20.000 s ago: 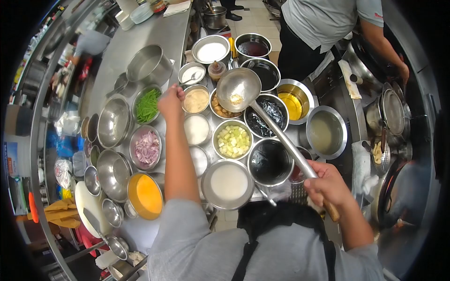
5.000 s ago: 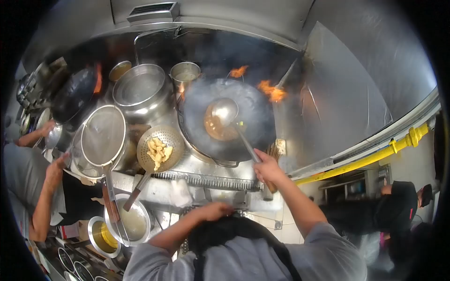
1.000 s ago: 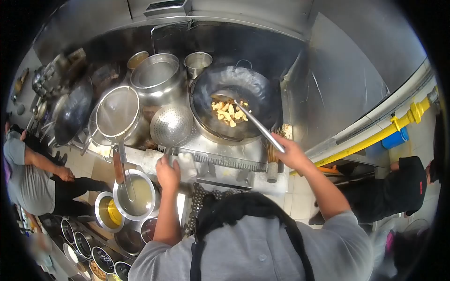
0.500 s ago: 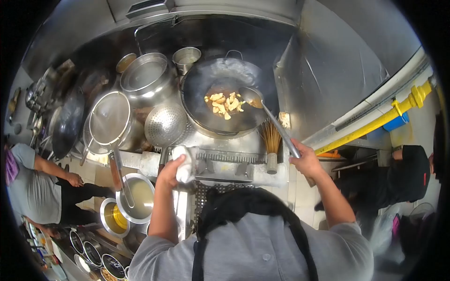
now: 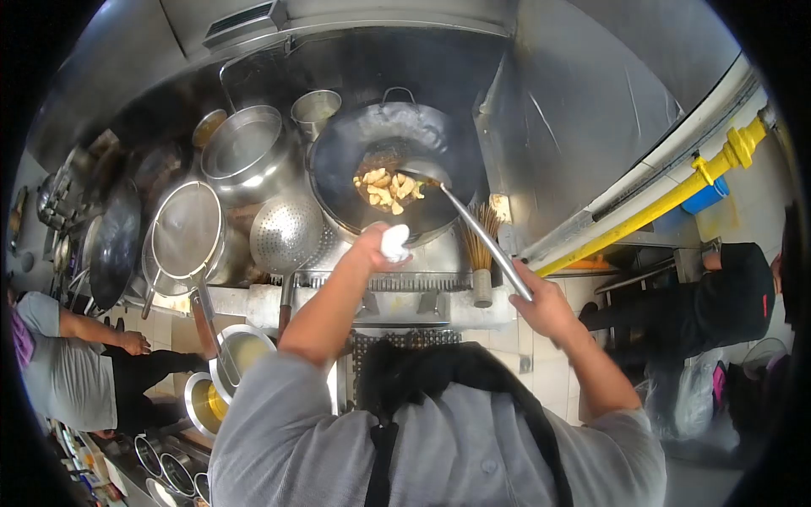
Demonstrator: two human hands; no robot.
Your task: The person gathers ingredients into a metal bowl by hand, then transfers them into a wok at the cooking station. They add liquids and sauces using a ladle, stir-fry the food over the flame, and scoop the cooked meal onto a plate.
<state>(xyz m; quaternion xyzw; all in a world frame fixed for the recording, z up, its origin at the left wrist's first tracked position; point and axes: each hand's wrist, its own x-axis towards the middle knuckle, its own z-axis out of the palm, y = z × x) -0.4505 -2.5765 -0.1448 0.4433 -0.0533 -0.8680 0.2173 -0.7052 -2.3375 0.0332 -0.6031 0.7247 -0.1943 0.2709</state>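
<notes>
A large dark wok sits on the burner with pale yellow-brown food pieces and a little dark sauce at its centre. My right hand is closed round the long metal handle of a ladle. The ladle's bowl rests in the wok, against the right side of the food. A folded white cloth is gripped in my left hand, just in front of the wok's near rim. Whether the cloth touches the rim I cannot tell.
Left of the wok lie a perforated skimmer, a mesh strainer and a metal pot. A bamboo brush stands at right, near a yellow pipe. People stand at far left and far right.
My left hand has moved forward and right with the cloth, up to the wok's near edge. The ladle's bowl has shifted against the food, its handle now steeper. The camera view has shifted slightly.
</notes>
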